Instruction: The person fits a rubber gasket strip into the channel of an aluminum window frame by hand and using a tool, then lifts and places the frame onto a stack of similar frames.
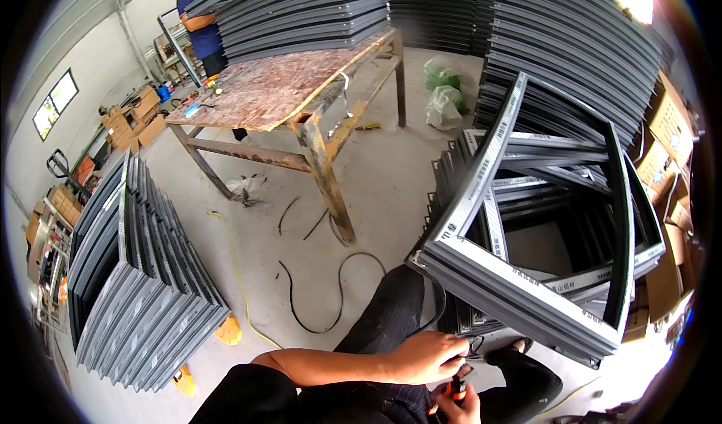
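Note:
My left hand (pixel 430 356) reaches across in front of my body with its fingers closed. At its fingertips a thin black strip (pixel 475 343) curls out, and the fingers seem to pinch it. Just below, my right hand (pixel 462 407) is wrapped round a hand tool with orange and black handles (pixel 455 388); its head points up toward the left fingers, and its exact kind is hard to make out. Close ahead on the right, a grey metal frame (pixel 519 273) with printed protective film lies tilted on a stack of similar frames. A black strip hangs by its near corner.
A worn wooden table (pixel 263 85) on rusty legs bears stacked grey frames (pixel 301 18); a person (pixel 201 29) stands behind it. More frames stand on a yellow-forked pallet jack at left (pixel 150 296). A black strip (pixel 342 288) and yellow cord (pixel 242 288) lie on the floor. Cardboard boxes (pixel 669 138) stand right.

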Action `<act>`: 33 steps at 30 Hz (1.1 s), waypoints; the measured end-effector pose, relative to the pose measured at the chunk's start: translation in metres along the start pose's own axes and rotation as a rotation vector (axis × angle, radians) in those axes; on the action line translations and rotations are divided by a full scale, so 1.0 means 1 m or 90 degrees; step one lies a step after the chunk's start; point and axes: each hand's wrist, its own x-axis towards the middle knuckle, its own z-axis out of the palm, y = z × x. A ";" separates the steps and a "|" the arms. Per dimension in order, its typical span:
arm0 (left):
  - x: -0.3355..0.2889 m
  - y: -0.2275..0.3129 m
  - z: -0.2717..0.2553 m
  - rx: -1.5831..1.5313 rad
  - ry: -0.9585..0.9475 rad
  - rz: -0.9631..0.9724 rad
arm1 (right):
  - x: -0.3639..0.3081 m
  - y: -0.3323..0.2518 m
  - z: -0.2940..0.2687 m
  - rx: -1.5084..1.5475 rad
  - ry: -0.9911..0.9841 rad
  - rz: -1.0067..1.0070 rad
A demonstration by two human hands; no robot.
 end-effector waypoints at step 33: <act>0.018 -0.002 -0.039 0.129 -0.307 -0.096 | 0.040 -0.004 -0.006 -0.787 0.162 -0.489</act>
